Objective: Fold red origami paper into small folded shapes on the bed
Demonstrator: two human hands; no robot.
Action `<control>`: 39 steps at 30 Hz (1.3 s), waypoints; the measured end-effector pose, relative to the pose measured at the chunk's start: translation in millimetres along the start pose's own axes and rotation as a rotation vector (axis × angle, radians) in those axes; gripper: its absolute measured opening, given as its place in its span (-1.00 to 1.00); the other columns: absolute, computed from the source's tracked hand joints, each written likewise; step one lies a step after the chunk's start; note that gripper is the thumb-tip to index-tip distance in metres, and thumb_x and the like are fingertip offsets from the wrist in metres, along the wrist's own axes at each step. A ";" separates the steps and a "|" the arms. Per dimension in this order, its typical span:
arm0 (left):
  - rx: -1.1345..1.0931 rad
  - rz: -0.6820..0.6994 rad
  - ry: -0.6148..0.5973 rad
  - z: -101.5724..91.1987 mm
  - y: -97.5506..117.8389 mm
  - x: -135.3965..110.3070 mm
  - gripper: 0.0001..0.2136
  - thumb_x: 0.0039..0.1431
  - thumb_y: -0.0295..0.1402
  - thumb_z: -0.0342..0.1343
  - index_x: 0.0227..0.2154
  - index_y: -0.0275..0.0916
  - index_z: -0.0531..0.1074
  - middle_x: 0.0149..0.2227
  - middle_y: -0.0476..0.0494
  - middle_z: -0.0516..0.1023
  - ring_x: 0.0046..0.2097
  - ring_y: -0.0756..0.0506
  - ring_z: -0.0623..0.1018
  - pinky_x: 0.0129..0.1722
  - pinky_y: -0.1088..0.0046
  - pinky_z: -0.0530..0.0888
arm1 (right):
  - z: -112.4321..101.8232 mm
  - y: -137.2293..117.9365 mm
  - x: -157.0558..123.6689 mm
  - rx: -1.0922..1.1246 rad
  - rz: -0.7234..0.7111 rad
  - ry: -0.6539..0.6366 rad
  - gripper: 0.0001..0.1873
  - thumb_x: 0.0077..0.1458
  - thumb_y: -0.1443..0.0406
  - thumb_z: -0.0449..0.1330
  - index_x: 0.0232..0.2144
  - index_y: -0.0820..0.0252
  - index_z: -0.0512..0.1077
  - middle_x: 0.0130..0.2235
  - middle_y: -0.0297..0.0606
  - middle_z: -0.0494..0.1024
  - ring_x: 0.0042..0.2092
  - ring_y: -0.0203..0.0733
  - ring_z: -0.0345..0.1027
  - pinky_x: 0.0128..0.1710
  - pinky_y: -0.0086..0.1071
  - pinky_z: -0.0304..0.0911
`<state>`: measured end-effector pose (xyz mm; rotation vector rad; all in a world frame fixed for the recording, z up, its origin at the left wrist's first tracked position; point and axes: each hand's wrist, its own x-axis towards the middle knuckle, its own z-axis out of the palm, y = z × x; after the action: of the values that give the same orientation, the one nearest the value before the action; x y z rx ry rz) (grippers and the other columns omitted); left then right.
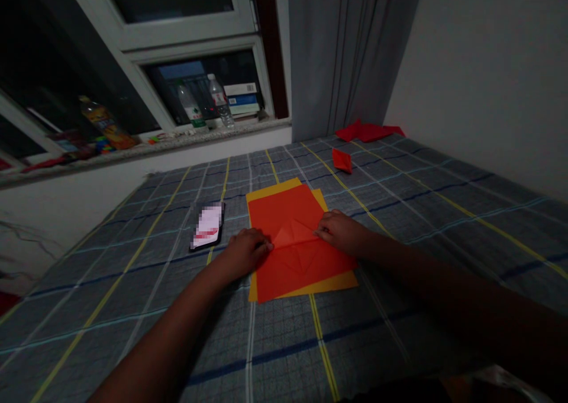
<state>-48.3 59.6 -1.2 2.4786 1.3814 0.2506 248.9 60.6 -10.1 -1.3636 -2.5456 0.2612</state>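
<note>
Dim light is falling on a checked grey bedspread [399,213], with bottles [219,101] lining the sill at upper left. At centre I am watching the left hand [244,252] and right hand [341,231] curling onto the red paper [293,267], which is covering a yellow sheet [341,281]. I cannot tell if either is pinching.

No words or numbers can be read. The labels on the bottles [220,101] and the box [241,89] are too small and dark.
</note>
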 end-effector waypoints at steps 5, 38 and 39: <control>0.065 -0.021 0.056 3.6 3.3 -0.1 -0.72 0.28 -0.14 0.02 -0.30 -0.22 0.53 -0.24 -0.23 0.55 -0.16 -0.21 0.51 -0.13 0.22 0.41 | 7.3 -0.7 0.0 -0.109 0.025 -0.003 -0.68 0.35 0.24 0.02 -0.29 0.28 0.51 -0.17 -0.03 0.55 -0.08 -0.06 0.39 0.05 -0.22 0.18; 0.167 0.305 0.019 33.3 57.6 -16.0 -0.43 0.40 -0.10 -0.10 0.34 -0.32 0.09 0.38 -0.40 0.11 0.38 -0.29 0.17 0.31 0.04 0.22 | 7.3 -13.9 0.0 -0.222 0.082 -0.006 -0.68 0.35 0.22 0.00 -0.21 0.29 0.49 -0.10 -0.02 0.54 -0.05 0.00 0.41 -0.05 -0.23 0.25; 0.175 0.301 0.003 33.9 56.5 -16.1 -0.40 0.40 -0.06 -0.12 0.35 -0.32 0.05 0.39 -0.41 0.07 0.39 -0.29 0.14 0.32 0.03 0.20 | 8.5 -13.3 0.6 -0.224 0.092 -0.001 -0.68 0.35 0.22 0.00 -0.21 0.28 0.49 -0.10 -0.02 0.54 -0.05 -0.01 0.41 -0.05 -0.23 0.25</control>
<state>-1.6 12.1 -14.5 2.8295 1.0672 0.2034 235.6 53.5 -14.6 -1.5623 -2.5794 -0.0078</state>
